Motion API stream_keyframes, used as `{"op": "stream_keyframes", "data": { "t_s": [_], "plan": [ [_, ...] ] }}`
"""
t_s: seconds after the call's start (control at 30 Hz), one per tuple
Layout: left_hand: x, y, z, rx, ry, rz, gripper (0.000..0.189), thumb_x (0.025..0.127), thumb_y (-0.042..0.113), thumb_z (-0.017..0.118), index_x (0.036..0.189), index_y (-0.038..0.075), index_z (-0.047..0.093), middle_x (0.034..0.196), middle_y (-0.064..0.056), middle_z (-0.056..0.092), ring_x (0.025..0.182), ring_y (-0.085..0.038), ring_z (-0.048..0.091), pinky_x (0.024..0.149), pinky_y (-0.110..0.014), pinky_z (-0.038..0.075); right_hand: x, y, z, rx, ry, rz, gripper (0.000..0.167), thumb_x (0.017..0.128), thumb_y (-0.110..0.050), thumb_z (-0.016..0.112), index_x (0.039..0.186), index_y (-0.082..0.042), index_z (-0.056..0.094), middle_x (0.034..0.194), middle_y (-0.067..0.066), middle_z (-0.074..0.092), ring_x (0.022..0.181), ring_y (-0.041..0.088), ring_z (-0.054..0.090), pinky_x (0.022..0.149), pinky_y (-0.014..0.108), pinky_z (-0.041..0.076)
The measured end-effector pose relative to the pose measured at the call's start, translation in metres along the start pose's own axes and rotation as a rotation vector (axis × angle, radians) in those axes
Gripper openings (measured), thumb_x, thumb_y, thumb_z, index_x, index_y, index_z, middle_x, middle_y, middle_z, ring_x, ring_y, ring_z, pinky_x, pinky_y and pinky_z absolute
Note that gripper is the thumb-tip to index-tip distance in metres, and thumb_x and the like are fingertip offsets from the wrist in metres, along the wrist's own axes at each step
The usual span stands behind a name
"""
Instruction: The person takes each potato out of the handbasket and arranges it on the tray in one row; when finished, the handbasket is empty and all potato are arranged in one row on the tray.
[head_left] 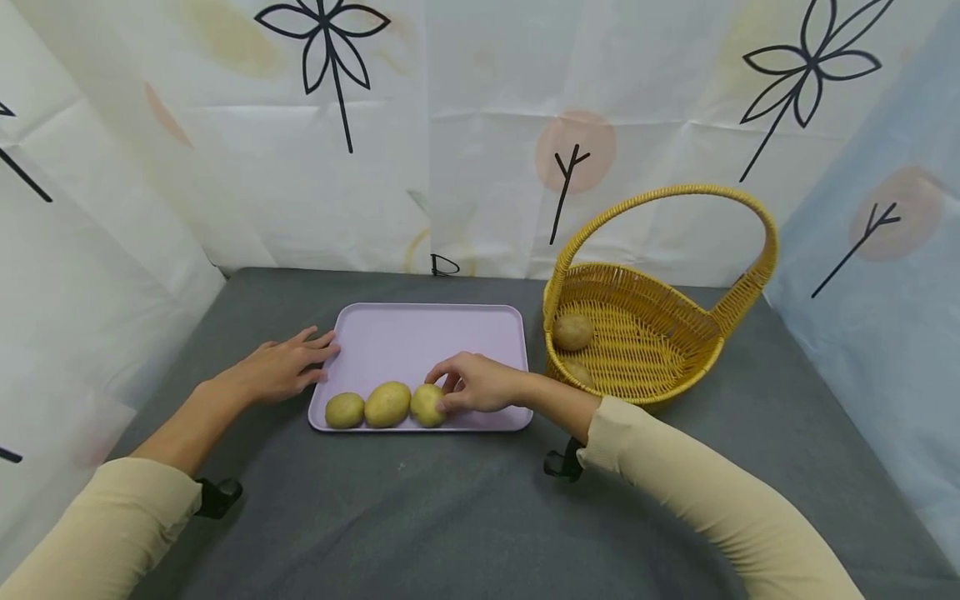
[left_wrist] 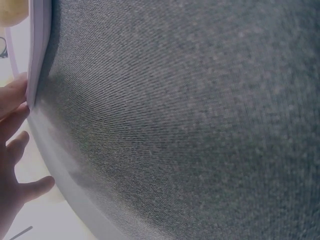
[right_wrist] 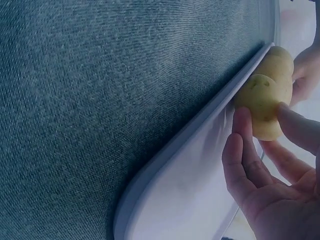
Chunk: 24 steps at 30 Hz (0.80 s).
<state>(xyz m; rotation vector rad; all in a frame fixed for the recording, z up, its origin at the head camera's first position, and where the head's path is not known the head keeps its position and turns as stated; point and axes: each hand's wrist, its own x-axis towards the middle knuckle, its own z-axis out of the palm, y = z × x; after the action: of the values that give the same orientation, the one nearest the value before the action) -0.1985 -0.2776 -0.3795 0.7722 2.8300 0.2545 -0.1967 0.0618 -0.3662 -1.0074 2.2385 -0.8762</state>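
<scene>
Three potatoes lie in a row along the near edge of a lilac tray (head_left: 420, 342). My right hand (head_left: 480, 383) holds the rightmost potato (head_left: 426, 406), with fingers and thumb on its sides. Left of it are the middle potato (head_left: 387, 405) and the leftmost potato (head_left: 345, 410), close beside one another. In the right wrist view the held potato (right_wrist: 262, 97) sits just inside the tray rim. My left hand (head_left: 288, 367) touches the tray's left edge with its fingers extended. The left wrist view shows those fingertips (left_wrist: 19, 90) at the rim.
A yellow wicker basket (head_left: 637, 333) with a tall handle stands right of the tray, behind my right forearm. Inside it are a brown potato (head_left: 573, 332) and another one (head_left: 577, 372) partly hidden by the rim. Grey cloth (head_left: 420, 508) covers the table; patterned curtains surround it.
</scene>
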Motion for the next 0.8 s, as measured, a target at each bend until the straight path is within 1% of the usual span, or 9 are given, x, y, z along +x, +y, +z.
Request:
{"op": "stream_keyframes", "data": {
  "t_s": [0.1, 0.23, 0.33, 0.5, 0.67, 0.8],
  "plan": [
    [0.0, 0.001, -0.001, 0.004, -0.002, -0.001, 0.052, 0.097, 0.024, 0.063, 0.143, 0.001, 0.052, 0.153, -0.024, 0.039, 0.141, -0.051, 0.03, 0.094, -0.077, 0.03, -0.001, 0.0, 0.0, -0.017, -0.006, -0.002, 0.038, 0.094, -0.013, 0.069, 0.13, -0.001, 0.062, 0.107, 0.013, 0.072, 0.099, 0.019, 0.068, 0.083, 0.024, 0.05],
    [-0.001, 0.001, -0.002, 0.001, -0.003, 0.0, 0.052, 0.098, 0.024, 0.063, 0.143, 0.001, 0.052, 0.153, -0.024, 0.039, 0.141, -0.051, 0.03, 0.094, -0.077, 0.03, -0.006, -0.004, -0.004, -0.018, -0.041, 0.008, 0.047, 0.095, -0.015, 0.069, 0.138, -0.001, 0.056, 0.113, 0.015, 0.07, 0.104, 0.022, 0.068, 0.086, 0.026, 0.051],
    [-0.001, 0.0, -0.001, 0.001, -0.006, -0.001, 0.052, 0.098, 0.024, 0.063, 0.143, 0.001, 0.052, 0.153, -0.024, 0.038, 0.141, -0.051, 0.029, 0.094, -0.077, 0.029, -0.011, -0.005, -0.01, 0.01, -0.079, 0.017, 0.053, 0.096, -0.016, 0.067, 0.144, -0.002, 0.05, 0.119, 0.016, 0.068, 0.105, 0.023, 0.068, 0.087, 0.027, 0.051],
    [-0.001, 0.0, -0.001, 0.001, -0.008, -0.002, 0.052, 0.098, 0.022, 0.063, 0.143, 0.001, 0.051, 0.154, -0.024, 0.038, 0.141, -0.051, 0.028, 0.095, -0.078, 0.028, -0.022, -0.002, -0.018, 0.048, -0.121, 0.006, 0.054, 0.097, -0.015, 0.065, 0.146, -0.001, 0.047, 0.128, 0.018, 0.062, 0.102, 0.02, 0.069, 0.089, 0.027, 0.051],
    [-0.002, 0.0, -0.001, 0.006, 0.001, 0.002, 0.052, 0.097, 0.023, 0.064, 0.142, 0.0, 0.053, 0.152, -0.025, 0.039, 0.14, -0.052, 0.03, 0.093, -0.078, 0.029, -0.042, -0.003, -0.031, 0.094, -0.143, -0.012, 0.055, 0.097, -0.014, 0.065, 0.148, -0.003, 0.045, 0.134, 0.021, 0.058, 0.103, 0.021, 0.069, 0.089, 0.029, 0.052],
    [-0.003, 0.002, -0.002, 0.0, 0.003, 0.0, 0.051, 0.097, 0.022, 0.064, 0.142, 0.0, 0.053, 0.153, -0.025, 0.039, 0.141, -0.051, 0.029, 0.093, -0.078, 0.03, -0.067, -0.008, -0.051, 0.137, -0.155, -0.056, 0.055, 0.097, -0.014, 0.065, 0.147, -0.003, 0.045, 0.132, 0.019, 0.059, 0.107, 0.022, 0.067, 0.087, 0.031, 0.053]
  ]
}}
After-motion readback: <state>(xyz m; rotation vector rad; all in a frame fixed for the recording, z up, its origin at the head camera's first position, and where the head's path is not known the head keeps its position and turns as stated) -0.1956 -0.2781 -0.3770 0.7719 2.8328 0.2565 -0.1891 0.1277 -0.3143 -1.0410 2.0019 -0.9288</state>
